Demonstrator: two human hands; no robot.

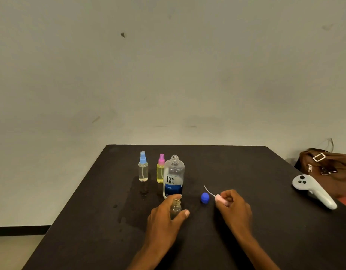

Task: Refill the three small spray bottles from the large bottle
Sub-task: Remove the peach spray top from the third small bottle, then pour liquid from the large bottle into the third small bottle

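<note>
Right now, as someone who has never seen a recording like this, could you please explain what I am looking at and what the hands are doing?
There is no machine here: one camera worn on a person's head looks down at their own two hands over a dark table. The left hand grips a small open spray bottle. The right hand holds its removed pink spray top, tube pointing away. Behind stand the large bottle, uncapped, its blue cap lying beside it, and two capped small bottles, blue-topped and pink-topped. A white controller and a brown bag lie at the right.
</note>
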